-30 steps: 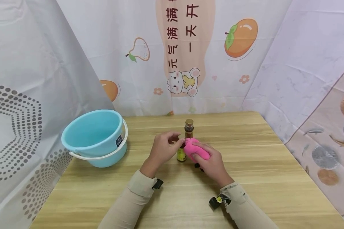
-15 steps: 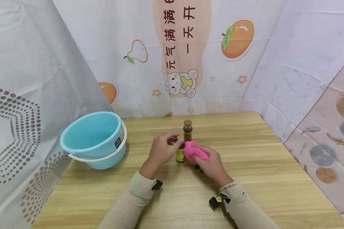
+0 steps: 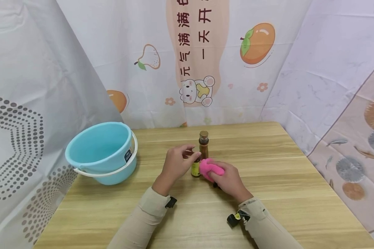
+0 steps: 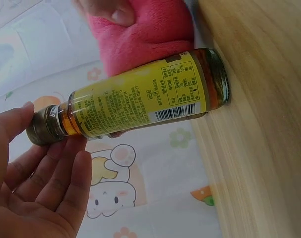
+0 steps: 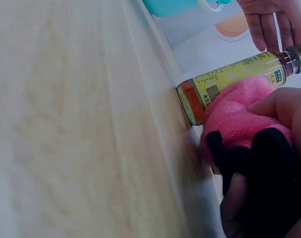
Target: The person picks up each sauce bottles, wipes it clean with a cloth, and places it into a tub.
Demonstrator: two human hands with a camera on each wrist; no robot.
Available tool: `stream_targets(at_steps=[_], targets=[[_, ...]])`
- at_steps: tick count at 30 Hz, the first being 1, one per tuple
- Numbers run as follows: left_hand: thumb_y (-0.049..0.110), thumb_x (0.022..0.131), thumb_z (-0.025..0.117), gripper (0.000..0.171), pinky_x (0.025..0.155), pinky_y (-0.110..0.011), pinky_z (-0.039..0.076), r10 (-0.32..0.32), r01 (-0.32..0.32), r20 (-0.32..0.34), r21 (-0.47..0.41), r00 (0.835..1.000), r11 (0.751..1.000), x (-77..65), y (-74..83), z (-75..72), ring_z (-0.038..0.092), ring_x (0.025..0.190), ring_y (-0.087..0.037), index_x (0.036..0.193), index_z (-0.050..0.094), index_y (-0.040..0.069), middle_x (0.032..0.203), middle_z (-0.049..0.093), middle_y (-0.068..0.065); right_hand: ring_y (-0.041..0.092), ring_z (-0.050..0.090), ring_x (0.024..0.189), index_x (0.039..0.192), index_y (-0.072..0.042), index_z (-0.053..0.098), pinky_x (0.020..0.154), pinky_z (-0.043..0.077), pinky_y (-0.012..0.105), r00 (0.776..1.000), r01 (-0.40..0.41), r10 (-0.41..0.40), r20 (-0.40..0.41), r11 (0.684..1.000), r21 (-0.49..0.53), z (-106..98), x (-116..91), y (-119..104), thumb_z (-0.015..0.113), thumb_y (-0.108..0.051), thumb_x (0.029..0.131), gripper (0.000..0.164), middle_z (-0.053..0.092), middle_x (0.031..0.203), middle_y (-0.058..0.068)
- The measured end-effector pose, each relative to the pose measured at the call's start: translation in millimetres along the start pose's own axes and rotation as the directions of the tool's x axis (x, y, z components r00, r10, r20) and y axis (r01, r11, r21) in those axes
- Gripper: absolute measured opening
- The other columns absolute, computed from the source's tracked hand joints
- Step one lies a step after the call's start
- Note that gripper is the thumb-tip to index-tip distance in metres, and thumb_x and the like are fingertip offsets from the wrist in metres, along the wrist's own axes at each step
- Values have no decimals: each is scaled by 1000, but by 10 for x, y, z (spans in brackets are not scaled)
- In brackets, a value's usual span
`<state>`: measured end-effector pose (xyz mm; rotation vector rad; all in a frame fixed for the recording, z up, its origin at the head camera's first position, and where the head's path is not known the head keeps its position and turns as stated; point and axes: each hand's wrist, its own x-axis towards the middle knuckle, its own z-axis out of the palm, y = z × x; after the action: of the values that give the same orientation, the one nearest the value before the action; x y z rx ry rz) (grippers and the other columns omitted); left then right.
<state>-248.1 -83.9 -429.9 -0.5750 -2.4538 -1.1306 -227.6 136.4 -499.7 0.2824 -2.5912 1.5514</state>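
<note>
My left hand [image 3: 177, 162] pinches the dark cap of a small glass bottle [image 4: 130, 96] between thumb and fingers. Amber liquid and a yellow label with a barcode show on this bottle, which stands upright on the table. My right hand [image 3: 231, 180] grips a bunched pink fuzzy cloth [image 5: 237, 111] and presses it to the bottle's right side, low down. Under that hand shows a black lobed thing [image 5: 269, 163]; I cannot tell what it is. Just behind, a taller brown bottle [image 3: 203, 147] with a gold cap stands upright, its lower part hidden by the cloth.
A light blue bucket [image 3: 115, 176] with a white handle stands at the left of the wooden table [image 3: 258, 152]. A printed curtain [image 3: 137, 90] hangs along the table's back edge, with more sheets at both sides.
The right hand has moved the pink cloth slightly down along the bottle, baring more of the taller bottle behind. My left hand stays at the cap. The head view has shifted slightly.
</note>
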Motion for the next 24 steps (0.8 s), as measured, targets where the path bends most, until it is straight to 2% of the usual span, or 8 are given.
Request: stream_targets(at_steps=[5, 8, 16, 24], targets=[[37, 94, 78, 37, 69, -22, 63, 14, -14, -11, 2, 1000, 1000, -6, -15, -3, 77, 80, -14, 117, 77, 8, 99, 79, -5, 17, 65, 92, 124, -25, 77, 74, 56, 30, 1000, -6, 6, 2, 999, -50, 8, -2, -21, 82, -24, 87, 38, 74, 122, 4], [36, 93, 80, 38, 70, -23, 63, 29, -29, -22, -3, 999, 1000, -6, -30, 5, 77, 82, -15, 116, 77, 6, 98, 78, -5, 17, 63, 89, 124, -26, 77, 70, 55, 29, 1000, -12, 11, -7, 998, -60, 7, -7, -36, 81, -22, 86, 38, 74, 121, 5], [30, 92, 81, 34, 70, -20, 62, 40, -41, -26, -26, 999, 999, -13, -11, -1, 77, 82, -16, 114, 77, 5, 97, 73, -6, 17, 64, 86, 125, -31, 75, 71, 55, 29, 1000, -1, 1, -31, 1000, -10, -2, -14, -36, 84, -24, 86, 40, 76, 119, 0], [29, 93, 81, 33, 69, -19, 62, 10, -10, -6, -58, 1000, 998, -12, -10, -3, 78, 83, -17, 113, 75, 3, 102, 75, -14, 18, 63, 73, 126, -32, 74, 58, 56, 30, 997, 40, -36, -64, 997, 70, -6, -24, -50, 83, -22, 88, 41, 73, 123, 3]])
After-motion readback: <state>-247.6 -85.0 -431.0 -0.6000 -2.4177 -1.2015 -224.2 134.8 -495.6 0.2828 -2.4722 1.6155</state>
